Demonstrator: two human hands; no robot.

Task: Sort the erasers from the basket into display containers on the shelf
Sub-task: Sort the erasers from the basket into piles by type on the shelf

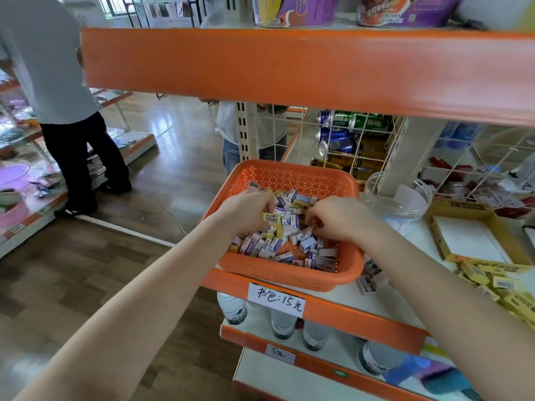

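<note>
- Down in the heap, the fingers [267, 211] of our left hand [249, 212] are curled and clamped on a yellow paper-wrapped eraser with a barcode [272, 220], held just above the pile.
- Close beside it, the fingers [314, 224] of our right hand [338, 218] are bunched together. Their tips pinch a small white-and-blue wrapped eraser [307, 233] at the top of the pile.
- Both of our hands are inside the orange perforated plastic basket [289, 274]. It holds a loose heap of small rectangular erasers [269, 247], mostly in white and blue wrappers with a few yellow ones.
- We see the basket sitting at the left end of the white metal shelf with an orange front edge [341, 312].
- Just below the basket, a handwritten white paper price label [276, 299] is stuck to that orange edge.
- Near the basket's far right corner stands a clear round plastic container [396, 198], open at the top.
- Further right lies a flat yellow cardboard display box [457, 211] with a white floor.
- Just beside that box, at the right edge of our view, loose yellow boxed erasers [503, 285] lie on the shelf.
- Behind the shelf, drink cans [347, 140] are stacked behind a white wire grid.
- On the lower shelf stand clear plastic water bottles [231, 311].
- Well to our left, a person in a pale grey top and dark trousers [58, 82] stands on the wooden floor.
</note>
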